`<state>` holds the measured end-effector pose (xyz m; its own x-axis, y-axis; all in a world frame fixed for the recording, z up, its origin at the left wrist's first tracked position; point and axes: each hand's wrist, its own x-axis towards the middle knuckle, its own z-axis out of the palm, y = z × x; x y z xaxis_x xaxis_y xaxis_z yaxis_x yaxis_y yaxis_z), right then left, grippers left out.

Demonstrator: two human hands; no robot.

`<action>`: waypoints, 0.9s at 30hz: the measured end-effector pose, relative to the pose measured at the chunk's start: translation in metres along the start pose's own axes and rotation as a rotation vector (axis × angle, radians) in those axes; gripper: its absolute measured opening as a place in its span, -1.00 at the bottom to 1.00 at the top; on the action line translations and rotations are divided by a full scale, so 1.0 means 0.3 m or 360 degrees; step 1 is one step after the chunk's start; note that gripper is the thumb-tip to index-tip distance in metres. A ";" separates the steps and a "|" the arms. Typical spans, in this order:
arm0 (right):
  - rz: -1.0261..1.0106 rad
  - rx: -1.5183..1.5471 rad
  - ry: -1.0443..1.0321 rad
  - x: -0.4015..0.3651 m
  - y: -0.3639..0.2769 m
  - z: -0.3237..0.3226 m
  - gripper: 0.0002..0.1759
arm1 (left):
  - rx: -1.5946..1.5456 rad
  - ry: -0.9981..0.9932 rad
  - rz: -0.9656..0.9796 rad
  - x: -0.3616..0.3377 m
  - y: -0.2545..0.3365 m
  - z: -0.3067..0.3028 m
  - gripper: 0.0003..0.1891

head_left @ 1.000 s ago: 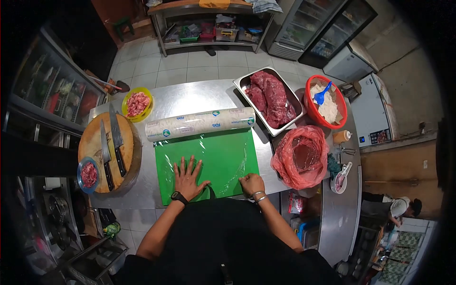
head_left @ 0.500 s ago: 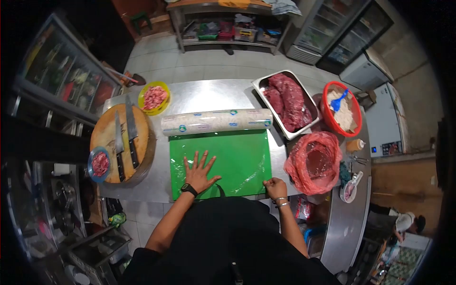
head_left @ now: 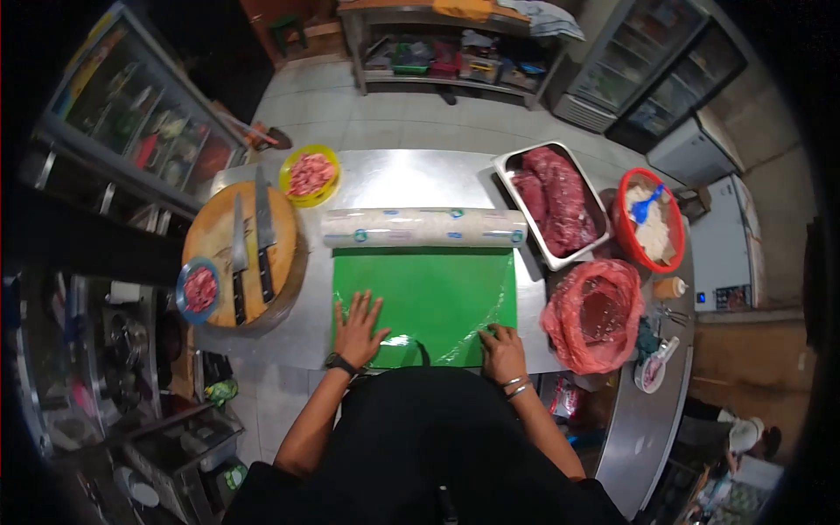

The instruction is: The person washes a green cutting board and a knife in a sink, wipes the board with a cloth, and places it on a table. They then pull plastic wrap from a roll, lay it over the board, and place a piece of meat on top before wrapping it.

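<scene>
Clear plastic wrap (head_left: 464, 343) lies over a green cutting board (head_left: 420, 293), with shiny wrinkles near the front and right side. A large roll of plastic wrap (head_left: 424, 227) rests across the board's far edge. My left hand (head_left: 357, 332) is flat on the wrapped board at its front left, fingers spread. At the front right corner, my right hand (head_left: 504, 354) has its fingers curled in on the edge of the wrap. The fingertips are partly hidden.
Left stands a round wooden block (head_left: 206, 227) with knives (head_left: 264, 227) and a bowl of meat (head_left: 199, 289). A yellow bowl (head_left: 332, 179) sits behind. On the right are a meat tray (head_left: 604, 219), a red basin (head_left: 623, 188) and a bag-lined container (head_left: 564, 302).
My right hand has moved inward from the board's right edge onto its corner. My left hand has slid nearer to me on the board. The camera view has shifted slightly.
</scene>
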<state>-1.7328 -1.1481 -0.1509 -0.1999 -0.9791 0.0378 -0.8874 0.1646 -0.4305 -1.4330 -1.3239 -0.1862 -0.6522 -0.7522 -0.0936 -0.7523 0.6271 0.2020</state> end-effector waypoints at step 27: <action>0.0129 0.0054 -0.0041 -0.014 0.023 -0.003 -0.64 | 0.0099 -0.0038 -0.0190 -0.053 -0.095 -0.019 -0.16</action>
<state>-1.7384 -1.1426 -0.1532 -0.2590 -0.9656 -0.0216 -0.8543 0.2395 -0.4613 -1.4007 -1.3310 -0.1848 -0.5591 -0.8178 -0.1364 -0.8286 0.5452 0.1272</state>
